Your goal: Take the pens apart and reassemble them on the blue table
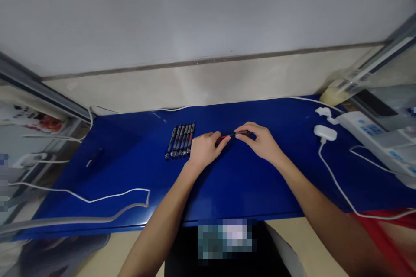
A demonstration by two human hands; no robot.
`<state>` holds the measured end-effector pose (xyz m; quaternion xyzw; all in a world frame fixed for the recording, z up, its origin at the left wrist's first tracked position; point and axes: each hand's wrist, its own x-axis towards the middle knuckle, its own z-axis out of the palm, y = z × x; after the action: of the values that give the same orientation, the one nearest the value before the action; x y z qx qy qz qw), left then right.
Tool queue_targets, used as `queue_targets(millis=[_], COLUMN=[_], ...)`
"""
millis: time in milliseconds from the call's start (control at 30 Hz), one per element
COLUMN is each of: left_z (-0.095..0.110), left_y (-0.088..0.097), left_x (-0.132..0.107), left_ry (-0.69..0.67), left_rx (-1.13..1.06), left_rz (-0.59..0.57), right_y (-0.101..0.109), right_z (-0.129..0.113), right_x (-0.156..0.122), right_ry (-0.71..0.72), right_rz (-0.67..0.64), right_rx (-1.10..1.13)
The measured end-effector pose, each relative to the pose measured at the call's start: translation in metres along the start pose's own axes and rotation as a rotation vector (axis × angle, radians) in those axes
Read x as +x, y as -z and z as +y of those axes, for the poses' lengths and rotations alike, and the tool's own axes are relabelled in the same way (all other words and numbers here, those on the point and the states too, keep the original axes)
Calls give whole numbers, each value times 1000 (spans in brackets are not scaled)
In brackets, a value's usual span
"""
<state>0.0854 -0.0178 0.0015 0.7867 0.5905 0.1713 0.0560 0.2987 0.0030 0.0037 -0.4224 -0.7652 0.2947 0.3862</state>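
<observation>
Between my two hands lies a pen (pixel 232 135) with a dark barrel and a red part, held roughly level just above or on the blue table. My left hand (pixel 204 149) is closed on its red end, thumb and fingers pinching. On the darker end, my right hand (pixel 260 138) pinches with thumb and fingertips. Whether the pen is in one piece or two I cannot tell. Just left of my left hand, several dark pens (pixel 180 138) lie side by side in a row, clips toward the far side; my hand partly covers the nearest.
The blue table (pixel 253 186) meets a wall behind. On the right are a white charger (pixel 325 133) with its cable, crumpled white tissue (pixel 326 114) and a white power strip (pixel 370 132). A small dark object (pixel 95 158) and white cables (pixel 113 195) lie left.
</observation>
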Motion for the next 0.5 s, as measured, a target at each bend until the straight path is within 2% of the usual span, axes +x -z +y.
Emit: queue_targets(millis=[133, 300, 400, 500], left_z=[7, 11, 8, 6], left_y=[-4, -4, -2, -2], left_x=[-4, -5, -3, -2], left_ry=[-154, -205, -179, -137], left_rx=[-24, -75, -65, -76], left_rz=[-75, -146, -126, -133], right_y=[-7, -9, -6, -6], right_z=[-4, -7, -7, -6], right_x=[-2, -2, -1, -1], right_ry=[13, -98, -143, -101], right_rz=[-82, -135, -80, -5], right_rx=[-21, -57, 37, 71])
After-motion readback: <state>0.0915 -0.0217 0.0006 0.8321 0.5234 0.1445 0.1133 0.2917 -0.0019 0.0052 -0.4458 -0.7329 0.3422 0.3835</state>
